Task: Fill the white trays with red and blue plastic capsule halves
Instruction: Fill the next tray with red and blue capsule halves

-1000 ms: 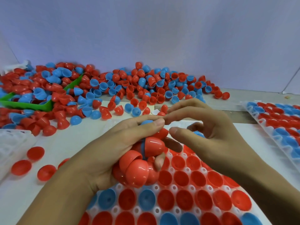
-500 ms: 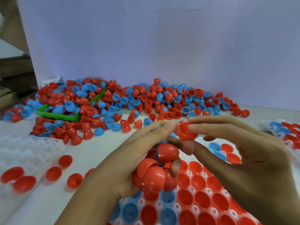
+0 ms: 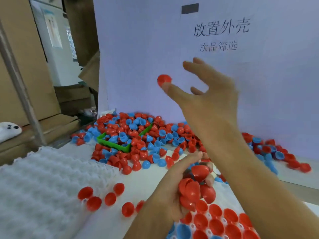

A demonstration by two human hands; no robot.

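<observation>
My right hand point(image 3: 207, 94) is spread wide, a red capsule half point(image 3: 164, 80) seemingly airborn off my thumb; it may bounce astray. My left hand point(image 3: 174, 183) clutches a slipping red bunch point(image 3: 196, 188) over the part-filled tray point(image 3: 222, 226).

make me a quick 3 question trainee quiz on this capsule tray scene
1. True or false: the left hand grips a bunch of red capsule halves.
2. The single red capsule half up by the right hand is: A) pinched firmly, B) at the thumb tip with the fingers spread, C) lying in the green bin.
3. What colour are the loose halves lying beside the empty white tray?

Key: 1 true; 2 B; 3 red.
</observation>
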